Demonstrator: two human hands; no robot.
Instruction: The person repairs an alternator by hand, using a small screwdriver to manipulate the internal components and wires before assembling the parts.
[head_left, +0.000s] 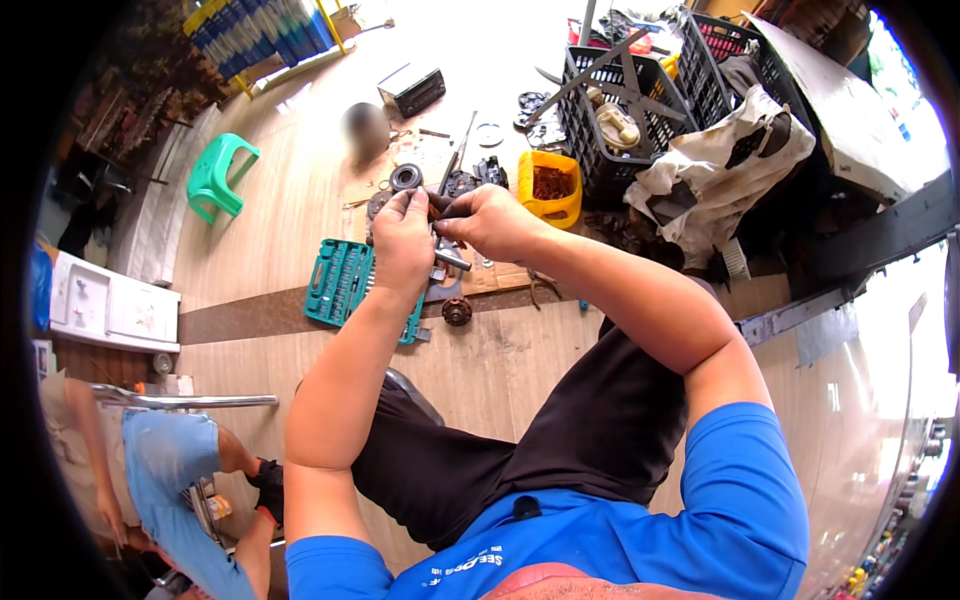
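My left hand (pixel 402 245) and my right hand (pixel 490 222) meet over the parts on the floor, fingers closed in a pinch. Between the fingertips is a small dark piece, too small and too covered to name. A metal rod-like part (pixel 453 260) shows just below my right fingers; whether I hold it is unclear. Beside my left wrist lies an open teal socket set case (pixel 340 283), partly hidden by my forearm. A round toothed metal part (pixel 457 311) rests nearer to me. Beyond my hands are a dark ring-shaped part (pixel 405 177) and other greasy metal parts.
A yellow basket (pixel 540 205) of rusty small parts stands right of my hands, before black crates (pixel 600 155) and a stained cloth (pixel 715 165). A green stool (pixel 213 180) is at left. A black box (pixel 418 93) lies farther off. Another person's leg (pixel 180 460) shows lower left.
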